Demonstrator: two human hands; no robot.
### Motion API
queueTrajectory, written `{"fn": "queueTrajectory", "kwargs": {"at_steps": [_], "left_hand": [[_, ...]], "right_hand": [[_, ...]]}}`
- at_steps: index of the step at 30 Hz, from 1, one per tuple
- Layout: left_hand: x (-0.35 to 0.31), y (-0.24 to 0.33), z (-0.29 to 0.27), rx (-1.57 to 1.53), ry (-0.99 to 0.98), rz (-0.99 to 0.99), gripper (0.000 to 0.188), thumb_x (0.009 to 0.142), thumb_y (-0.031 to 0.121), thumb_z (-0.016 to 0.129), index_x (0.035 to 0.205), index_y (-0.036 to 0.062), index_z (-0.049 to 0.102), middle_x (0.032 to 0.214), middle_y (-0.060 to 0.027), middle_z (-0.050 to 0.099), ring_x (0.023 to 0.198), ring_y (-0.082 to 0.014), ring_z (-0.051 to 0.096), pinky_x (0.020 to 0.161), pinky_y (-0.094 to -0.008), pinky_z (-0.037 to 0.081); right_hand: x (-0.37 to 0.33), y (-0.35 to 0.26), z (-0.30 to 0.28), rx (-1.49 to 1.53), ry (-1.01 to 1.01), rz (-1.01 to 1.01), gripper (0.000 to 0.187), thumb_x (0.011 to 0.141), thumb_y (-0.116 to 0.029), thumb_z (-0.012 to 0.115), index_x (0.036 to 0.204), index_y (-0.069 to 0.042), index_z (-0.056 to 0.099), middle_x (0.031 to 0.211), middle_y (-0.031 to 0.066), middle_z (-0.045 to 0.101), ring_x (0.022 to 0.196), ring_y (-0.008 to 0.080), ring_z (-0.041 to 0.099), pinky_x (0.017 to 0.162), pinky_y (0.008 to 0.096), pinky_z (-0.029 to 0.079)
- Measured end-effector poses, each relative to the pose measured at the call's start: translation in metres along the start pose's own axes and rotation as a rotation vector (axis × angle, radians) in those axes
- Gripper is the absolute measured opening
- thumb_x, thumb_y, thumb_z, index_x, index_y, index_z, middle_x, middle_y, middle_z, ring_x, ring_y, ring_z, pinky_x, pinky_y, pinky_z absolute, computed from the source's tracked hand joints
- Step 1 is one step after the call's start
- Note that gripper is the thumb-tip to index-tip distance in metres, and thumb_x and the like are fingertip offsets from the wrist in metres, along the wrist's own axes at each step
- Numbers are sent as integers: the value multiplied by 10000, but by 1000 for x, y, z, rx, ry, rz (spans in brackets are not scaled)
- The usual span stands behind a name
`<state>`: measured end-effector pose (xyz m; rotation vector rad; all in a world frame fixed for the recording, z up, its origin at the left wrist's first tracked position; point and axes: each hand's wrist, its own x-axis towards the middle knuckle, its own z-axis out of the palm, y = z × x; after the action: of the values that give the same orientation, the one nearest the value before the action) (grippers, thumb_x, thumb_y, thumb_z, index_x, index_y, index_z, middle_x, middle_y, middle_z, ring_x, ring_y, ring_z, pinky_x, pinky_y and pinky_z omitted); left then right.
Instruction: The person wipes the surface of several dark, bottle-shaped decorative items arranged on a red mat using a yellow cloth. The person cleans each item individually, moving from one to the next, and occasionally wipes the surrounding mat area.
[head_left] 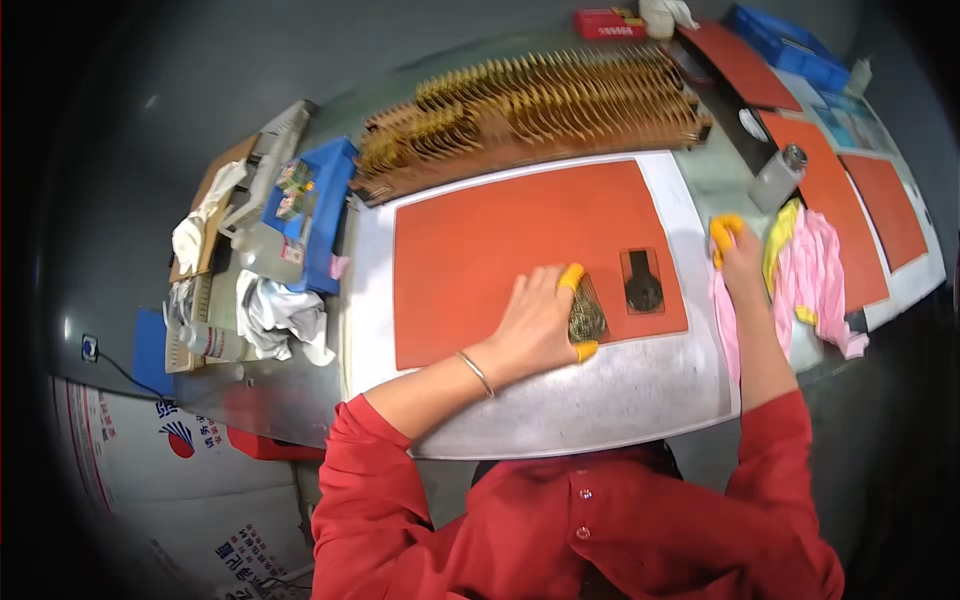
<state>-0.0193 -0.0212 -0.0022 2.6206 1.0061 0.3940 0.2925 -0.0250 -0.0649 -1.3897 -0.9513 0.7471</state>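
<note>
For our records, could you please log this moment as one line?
Left hand: grips dark textured piece | Right hand: at pink cloth, grip unclear | Orange mat: under rectangular piece

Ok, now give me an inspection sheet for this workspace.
Surface: orange mat on a pale worktop.
Job's things: dark patterned piece; flat black part on the mat; gold-coloured row beyond.
Clutter: blue tray and white cloth left; grey bottle right.
Grip: left hand spans the piece, thumb and finger at its ends; right hand curled by the pink cloth, hold unclear.
Cables: black cable, left side.
Surroundings: printed white carton, lower left.
</note>
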Motion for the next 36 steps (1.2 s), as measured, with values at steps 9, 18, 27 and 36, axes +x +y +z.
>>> {"fn": "queueTrajectory", "kwargs": {"at_steps": [9,18,27,36], "left_hand": [[65,-103,-106,397,230,66,701,636,274,703,1192,-44,418,836,-145,579,797,-315,547,781,-405,401],[161,-150,-146,626,-119,75,788,673,439,662,1253,-39,427,953,-207,587,979,-314,524,923,-361,352],[203,-127,-130,548,-309,34,863,616,359,725,1289,-62,386,1021,-251,577,1017,-388,508,885,-417,415],[151,-66,-100,305,105,142,636,709,291,758,1210,1,494,1194,-183,539,1118,-321,508,953,-380,411]], "right_hand": [[-1,-7,6,-20,-20,7,94,871,-113,587,872,-19,594,616,-11,503,475,43,393,418,195,293],[-1,-6,4,48,-34,21,78,873,-105,585,863,-27,584,616,-1,509,474,40,398,417,190,289],[3,-5,-4,-15,-35,-3,97,856,-132,598,870,-36,593,639,-1,530,531,60,453,447,207,321],[-1,-20,-3,24,-47,39,107,865,-101,574,858,5,578,662,0,529,576,78,450,525,224,362]]}}
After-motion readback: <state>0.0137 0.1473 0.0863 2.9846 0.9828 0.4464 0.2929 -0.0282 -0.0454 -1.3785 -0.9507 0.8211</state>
